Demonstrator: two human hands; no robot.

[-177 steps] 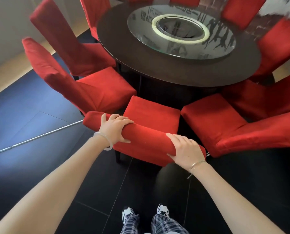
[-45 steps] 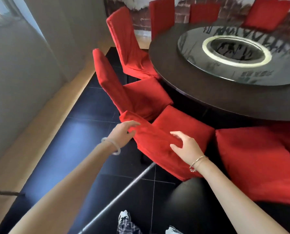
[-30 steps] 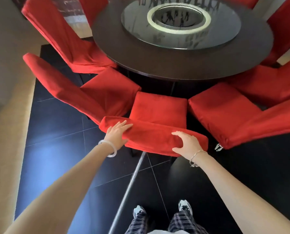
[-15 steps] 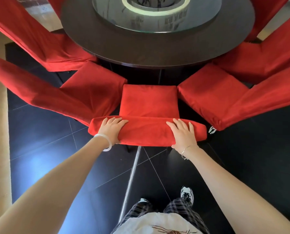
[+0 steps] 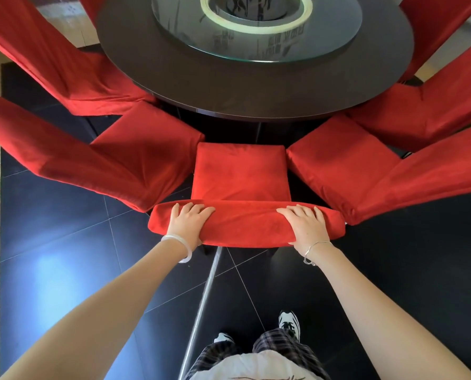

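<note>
A red fabric-covered chair stands directly before me, its seat facing the round dark table. My left hand grips the left part of the chair's backrest top, fingers curled over the far side. My right hand grips the right part of the same backrest top in the same way. The chair's seat front sits just short of the table's edge.
More red chairs crowd both sides: one close on the left and one close on the right, nearly touching the held chair. A glass turntable lies on the table. The floor is dark tile with a metal strip.
Over the last second the chair has squared up to the table and slid between its neighbours. Both hands went from loosely resting to gripping the backrest top, and my view centred behind it.
</note>
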